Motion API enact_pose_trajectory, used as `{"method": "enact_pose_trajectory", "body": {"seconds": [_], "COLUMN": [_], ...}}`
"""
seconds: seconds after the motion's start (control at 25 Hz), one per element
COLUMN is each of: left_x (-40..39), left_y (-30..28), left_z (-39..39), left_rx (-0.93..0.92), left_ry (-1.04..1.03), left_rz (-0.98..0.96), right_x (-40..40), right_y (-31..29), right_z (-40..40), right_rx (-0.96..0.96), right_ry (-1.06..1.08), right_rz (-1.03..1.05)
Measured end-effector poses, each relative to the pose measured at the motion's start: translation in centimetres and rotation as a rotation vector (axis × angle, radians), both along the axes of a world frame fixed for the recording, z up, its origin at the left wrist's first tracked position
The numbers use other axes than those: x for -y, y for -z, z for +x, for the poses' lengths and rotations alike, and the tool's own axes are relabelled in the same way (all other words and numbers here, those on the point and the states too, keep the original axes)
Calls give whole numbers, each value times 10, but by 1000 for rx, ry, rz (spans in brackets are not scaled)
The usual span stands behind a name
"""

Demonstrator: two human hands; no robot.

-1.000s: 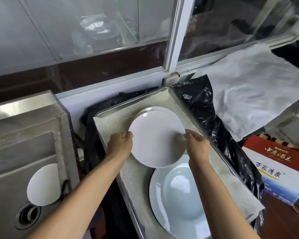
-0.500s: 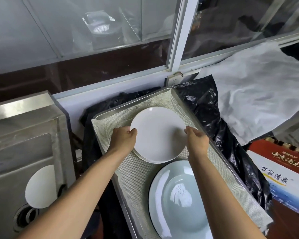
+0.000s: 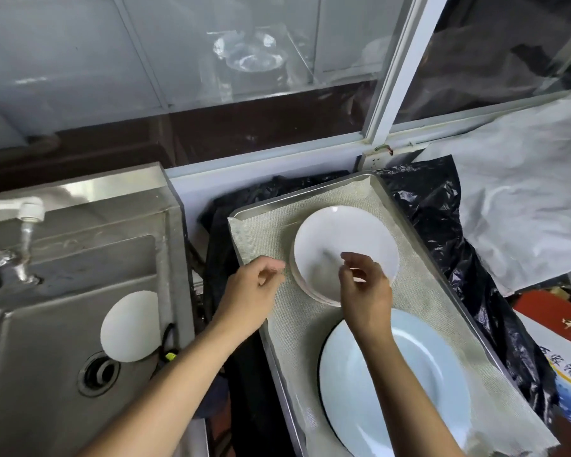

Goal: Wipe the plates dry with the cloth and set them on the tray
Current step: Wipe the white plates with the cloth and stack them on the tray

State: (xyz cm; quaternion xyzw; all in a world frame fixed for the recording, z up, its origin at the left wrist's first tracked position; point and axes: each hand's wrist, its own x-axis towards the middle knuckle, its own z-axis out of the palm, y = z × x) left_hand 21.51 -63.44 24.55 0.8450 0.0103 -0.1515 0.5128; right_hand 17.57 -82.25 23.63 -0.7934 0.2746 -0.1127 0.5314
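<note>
A small white plate (image 3: 345, 239) lies on top of a short stack at the far end of the metal tray (image 3: 419, 239), which is lined with a grey mesh cloth (image 3: 264, 232). A large pale blue plate (image 3: 432, 384) lies on the tray's near end. My left hand (image 3: 251, 291) hovers just left of the stack with loosely curled fingers and holds nothing. My right hand (image 3: 365, 285) hovers over the stack's near edge, empty, fingers relaxed. Another white plate (image 3: 129, 324) leans inside the steel sink (image 3: 30, 374) on the left.
A white tap (image 3: 23, 209) runs water into the sink. Black plastic sheeting (image 3: 442, 232) surrounds the tray, and a red and white carton (image 3: 561, 341) stands to its right. A window frame (image 3: 396, 77) rises behind.
Both hands let go of the small white plate, which now rests on the stack. They have drawn back and to the left, and the view has swung towards the sink.
</note>
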Motion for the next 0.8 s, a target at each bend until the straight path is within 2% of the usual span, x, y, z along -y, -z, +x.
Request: {"method": "enact_pose_trajectory", "body": {"seconds": [0.44,0.8], "left_x": [-133,-321], "left_y": [-34,-13], "left_z": [-80,-148], "left_rx": [6,-23], "left_ry": [-217,-205], "left_rz": [-84,-80], "right_x": [-151,-330], "right_y": [-13,-5], "right_z": [-38,-97], "right_rx": [65,-2], "right_ry": [-262,-293], "right_rz": [40,47]}}
